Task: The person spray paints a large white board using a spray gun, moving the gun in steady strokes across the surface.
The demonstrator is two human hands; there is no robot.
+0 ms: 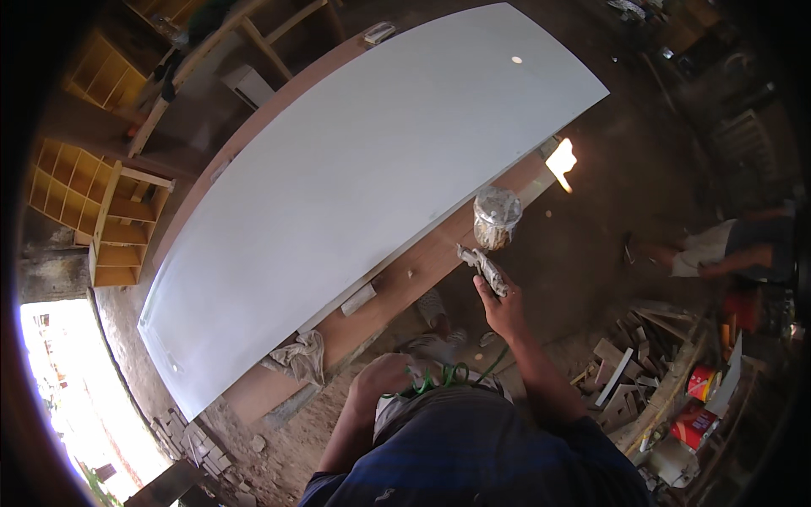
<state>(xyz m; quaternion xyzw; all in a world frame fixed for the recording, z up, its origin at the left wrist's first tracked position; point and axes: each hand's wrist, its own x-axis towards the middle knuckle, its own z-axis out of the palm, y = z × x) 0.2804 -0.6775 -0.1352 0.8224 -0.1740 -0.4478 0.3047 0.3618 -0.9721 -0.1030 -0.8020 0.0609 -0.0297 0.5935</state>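
Observation:
My right hand [505, 311] is closed around a paint-smeared spray gun [486, 272], held beside the near edge of a large white panel [355, 177]. A silvery, paint-spattered cup [497, 211] shows at the gun's far end. Close to my waist, my left hand [384, 376] is curled at a green coiled air hose [431, 378]; its fingers are slightly blurred. The hose runs up toward the gun. The white panel lies flat on a brown board that sticks out along both long sides.
A crumpled rag [302, 357] and a pale block [358, 299] lie on the brown board [448, 245]. Wooden shelf units [127, 228] stand at left. Wood offcuts [621, 376] and red cans [694, 422] are at lower right. Another person [735, 245] is at far right.

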